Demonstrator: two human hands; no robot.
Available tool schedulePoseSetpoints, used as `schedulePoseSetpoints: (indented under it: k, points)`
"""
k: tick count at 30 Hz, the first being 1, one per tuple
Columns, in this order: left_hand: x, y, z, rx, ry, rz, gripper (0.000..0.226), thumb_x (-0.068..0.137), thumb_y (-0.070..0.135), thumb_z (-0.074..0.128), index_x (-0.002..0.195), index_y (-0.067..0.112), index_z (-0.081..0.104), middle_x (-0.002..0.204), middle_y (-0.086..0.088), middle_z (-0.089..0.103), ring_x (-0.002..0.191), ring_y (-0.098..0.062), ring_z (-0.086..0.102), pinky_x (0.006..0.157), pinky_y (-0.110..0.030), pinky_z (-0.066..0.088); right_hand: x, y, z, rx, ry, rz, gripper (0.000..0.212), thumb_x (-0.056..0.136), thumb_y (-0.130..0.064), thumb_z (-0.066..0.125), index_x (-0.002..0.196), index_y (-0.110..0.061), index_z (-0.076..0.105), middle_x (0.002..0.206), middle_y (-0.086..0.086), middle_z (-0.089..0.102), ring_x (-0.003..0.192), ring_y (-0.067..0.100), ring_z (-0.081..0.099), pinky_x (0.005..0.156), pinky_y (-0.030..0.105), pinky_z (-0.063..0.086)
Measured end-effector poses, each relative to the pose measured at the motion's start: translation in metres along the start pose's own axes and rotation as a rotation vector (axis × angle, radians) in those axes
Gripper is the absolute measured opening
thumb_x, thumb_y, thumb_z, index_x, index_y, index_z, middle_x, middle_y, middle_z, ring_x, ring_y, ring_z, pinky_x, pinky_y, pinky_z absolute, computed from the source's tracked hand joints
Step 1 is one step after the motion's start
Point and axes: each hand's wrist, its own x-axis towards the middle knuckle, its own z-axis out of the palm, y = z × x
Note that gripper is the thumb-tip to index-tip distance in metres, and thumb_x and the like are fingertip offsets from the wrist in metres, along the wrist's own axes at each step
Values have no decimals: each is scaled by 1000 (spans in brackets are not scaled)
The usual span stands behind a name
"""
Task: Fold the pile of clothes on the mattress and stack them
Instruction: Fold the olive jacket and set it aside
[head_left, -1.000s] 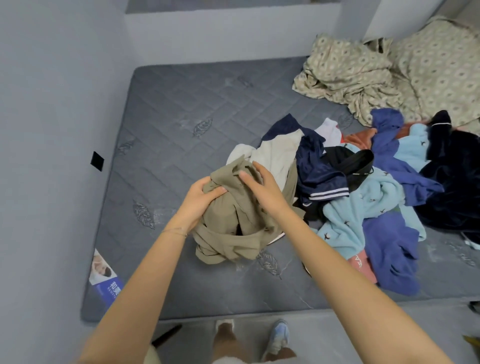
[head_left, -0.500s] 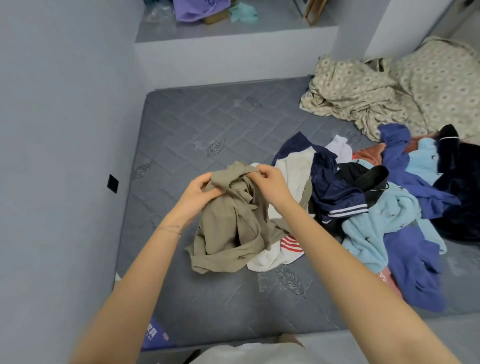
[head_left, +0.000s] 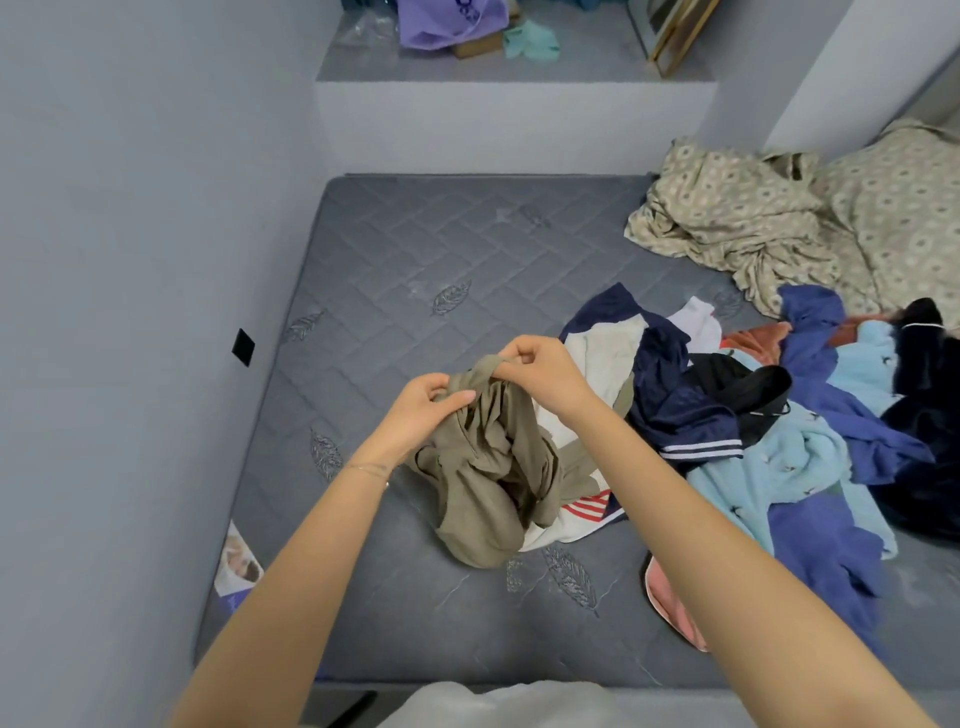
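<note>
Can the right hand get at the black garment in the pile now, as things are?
Probably not at once: the right hand is pinching the olive garment together with the left hand. The black garment lies uncovered on top of the pile just beside it, so once freed, the way looks open.

No legible text anywhere.

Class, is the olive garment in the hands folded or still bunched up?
Bunched: the olive garment hangs crumpled from both hands, left hand and right hand.

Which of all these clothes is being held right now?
The olive-green garment, pinched at its top by both hands; the other clothes lie untouched in the pile.
</note>
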Motion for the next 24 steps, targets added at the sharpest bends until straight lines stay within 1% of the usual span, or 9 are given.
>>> schedulePoseSetpoints:
  k: [2, 6, 9, 12, 15, 17, 20, 22, 24]
  points:
    - [-1, 2, -13, -23, 26, 48, 9, 91, 12, 64, 97, 17, 69, 95, 0, 72, 86, -6, 68, 79, -25, 51, -3, 5, -7, 69, -93, 46, 9, 81, 1, 72, 84, -6, 66, 68, 0, 54, 63, 6, 53, 70, 19, 47]
    - [-12, 13, -31, -78, 19, 108, 18, 93, 10, 59, 109, 6, 67, 110, -15, 70, 101, -21, 66, 91, -34, 52, -9, 10, -11, 76, -241, 134, 48, 80, -4, 76, 124, -12, 60, 104, 2, 60, 94, 12, 59, 93, 30, 49]
    - [-27, 25, -36, -58, -61, 126, 21, 93, 9, 59, 113, 6, 67, 107, -9, 72, 99, -17, 67, 85, -25, 53, -10, 8, -2, 60, -158, 75, 67, 79, -15, 79, 138, -24, 48, 128, 1, 52, 111, 12, 53, 95, 26, 46]
    - [-39, 40, -42, -17, -150, 143, 23, 92, 8, 60, 113, 8, 67, 104, -3, 73, 98, -14, 68, 80, -20, 51, -8, 2, 10, -11, -248, 42, 81, 80, -25, 78, 147, -30, 33, 137, -9, 40, 124, 3, 35, 101, 24, 33]
    - [-48, 55, -56, 22, -151, 193, 16, 90, 9, 62, 104, 12, 70, 95, 3, 74, 92, -9, 67, 79, -18, 50, -6, -3, 20, -63, -366, 24, 57, 81, -32, 77, 133, -27, 54, 130, -14, 54, 118, -3, 48, 106, 27, 38]
    - [-53, 63, -68, 61, -134, 236, 10, 88, 13, 66, 97, 15, 71, 89, 6, 72, 88, -7, 64, 78, -17, 49, -5, -3, 26, -83, -418, 21, 38, 81, -35, 77, 111, -14, 68, 108, -5, 68, 98, 4, 62, 99, 33, 48]
    - [-55, 71, -87, 140, -49, 283, 8, 89, 17, 66, 95, 18, 71, 88, 7, 71, 87, -6, 64, 78, -18, 50, -2, -10, 31, -68, -356, -20, 51, 78, -43, 77, 90, 4, 63, 78, 3, 56, 74, 12, 53, 73, 34, 43]
    - [-52, 70, -99, 222, 50, 321, 12, 92, 15, 64, 94, 24, 71, 90, 11, 72, 88, -4, 64, 78, -18, 50, -1, -23, 32, -18, -258, -78, 66, 73, -52, 75, 86, 10, 57, 75, 5, 48, 72, 15, 46, 69, 32, 35]
    - [-46, 60, -107, 316, 107, 351, 13, 92, 15, 64, 95, 26, 69, 94, 13, 71, 92, -4, 64, 81, -18, 49, -1, -43, 32, 50, -184, -133, 66, 76, -52, 71, 81, 11, 53, 73, 6, 45, 69, 17, 43, 66, 32, 33]
